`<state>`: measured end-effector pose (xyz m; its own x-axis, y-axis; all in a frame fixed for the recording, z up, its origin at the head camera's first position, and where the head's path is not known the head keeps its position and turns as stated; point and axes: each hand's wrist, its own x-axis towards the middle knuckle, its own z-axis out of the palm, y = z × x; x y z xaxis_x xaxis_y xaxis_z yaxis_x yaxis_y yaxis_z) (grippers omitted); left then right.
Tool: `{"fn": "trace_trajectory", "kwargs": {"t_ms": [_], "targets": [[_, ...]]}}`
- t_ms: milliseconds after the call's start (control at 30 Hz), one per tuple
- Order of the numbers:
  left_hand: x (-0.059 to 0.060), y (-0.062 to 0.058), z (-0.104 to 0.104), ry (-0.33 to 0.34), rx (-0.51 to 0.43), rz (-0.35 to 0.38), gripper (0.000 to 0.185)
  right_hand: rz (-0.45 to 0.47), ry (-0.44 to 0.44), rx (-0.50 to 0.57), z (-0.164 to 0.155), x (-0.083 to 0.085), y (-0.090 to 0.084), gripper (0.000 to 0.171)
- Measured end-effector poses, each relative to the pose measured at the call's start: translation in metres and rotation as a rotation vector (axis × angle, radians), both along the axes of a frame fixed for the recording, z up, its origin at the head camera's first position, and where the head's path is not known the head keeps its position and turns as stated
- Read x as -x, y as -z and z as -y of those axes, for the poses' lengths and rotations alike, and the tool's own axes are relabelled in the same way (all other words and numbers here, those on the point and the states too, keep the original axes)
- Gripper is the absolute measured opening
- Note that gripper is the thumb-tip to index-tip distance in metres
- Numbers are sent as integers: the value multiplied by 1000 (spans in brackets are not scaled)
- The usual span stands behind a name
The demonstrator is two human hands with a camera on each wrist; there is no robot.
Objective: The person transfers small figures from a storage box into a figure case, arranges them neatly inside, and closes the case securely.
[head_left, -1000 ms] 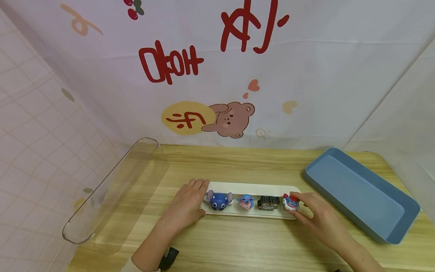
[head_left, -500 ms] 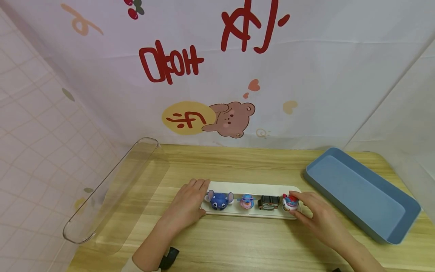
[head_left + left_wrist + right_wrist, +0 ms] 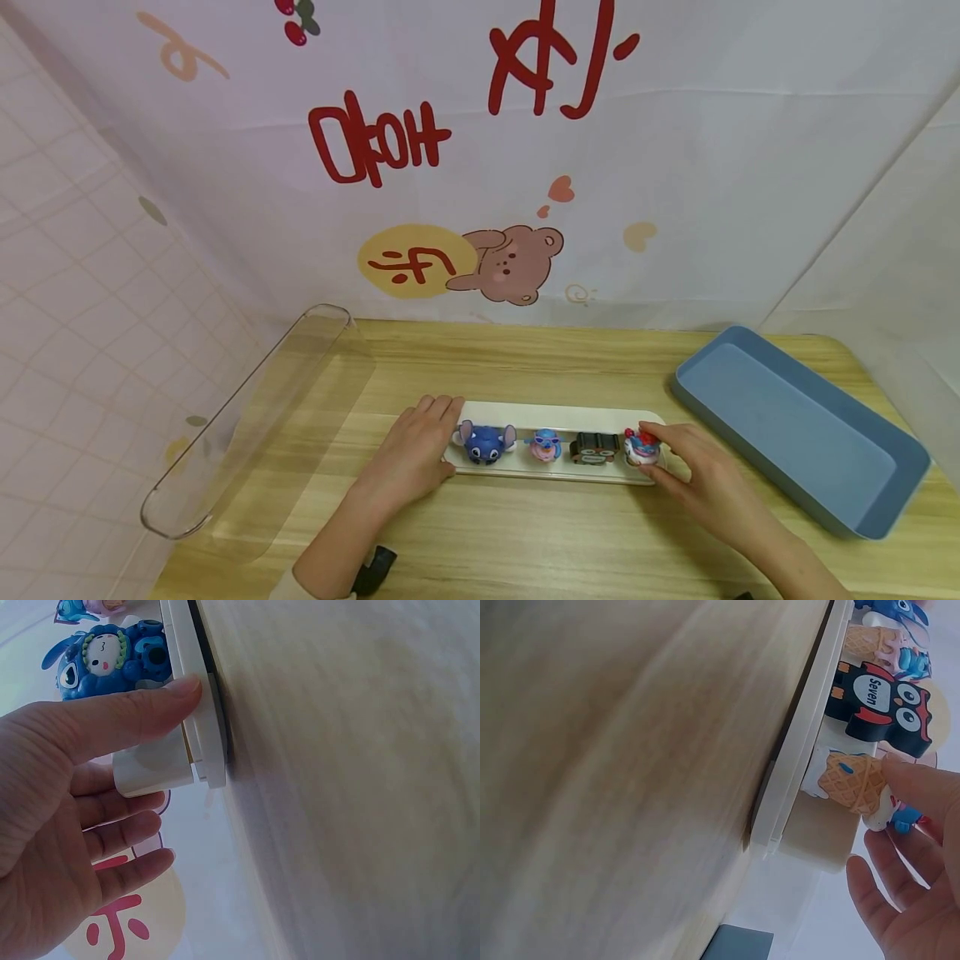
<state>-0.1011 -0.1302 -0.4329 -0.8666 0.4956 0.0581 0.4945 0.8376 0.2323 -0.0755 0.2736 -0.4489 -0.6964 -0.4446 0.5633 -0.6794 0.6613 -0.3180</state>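
My left hand (image 3: pixel 411 446) holds the left end of a long white display base (image 3: pixel 555 414). Its thumb lies over the front edge, and the fingers reach round the far side. At the opposite end my right hand (image 3: pixel 701 475) pinches an ice-cream figurine (image 3: pixel 853 780) with a waffle-patterned body between thumb and fingers. The figurine stands on the base. Beside it is a black owl figurine (image 3: pixel 881 709) marked "Seven". Farther left come a small blue figurine with sunglasses (image 3: pixel 545 446) and a big-eared blue figurine (image 3: pixel 486 443), nearest my left hand.
A clear plastic cover (image 3: pixel 270 425) lies on the left of the wooden table (image 3: pixel 525 533). To the right sits a blue rectangular tray (image 3: pixel 802 425). A white cloth backdrop (image 3: pixel 675 167) with red lettering and a bear rises behind the table.
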Motion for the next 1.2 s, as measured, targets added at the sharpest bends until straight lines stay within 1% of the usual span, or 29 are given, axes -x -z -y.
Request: {"fn": "trace_trajectory", "kwargs": {"t_ms": [267, 400, 567, 633, 700, 800, 867, 1000, 1200], "targets": [[0, -2, -1, -8, 0, 18, 93, 9, 3, 6, 0, -1, -1, 66], [0, -2, -2, -9, 2, 17, 93, 16, 5, 29, 0, -2, -4, 67], [-1, -2, -2, -6, 7, 7, 93, -3, 46, 35, -4, -5, -11, 69], [-1, -2, -2, -5, 8, 3, 93, -4, 63, 27, -7, -6, -14, 63], [-1, -2, -1, -4, 9, 1, 93, 19, 77, 27, -10, -7, -17, 62], [-1, -2, -1, -5, 10, -1, 93, 64, 117, 17, -15, -8, -21, 78], [-1, -2, -1, -5, 10, 3, 93, 94, 151, 6, -17, -8, -22, 83], [0, -2, -1, -6, 7, 9, 94, 153, 198, -19, -22, -9, -22, 83], [0, -1, -1, -3, 9, 6, 95, 235, 229, -46, -30, -9, -20, 84]]}}
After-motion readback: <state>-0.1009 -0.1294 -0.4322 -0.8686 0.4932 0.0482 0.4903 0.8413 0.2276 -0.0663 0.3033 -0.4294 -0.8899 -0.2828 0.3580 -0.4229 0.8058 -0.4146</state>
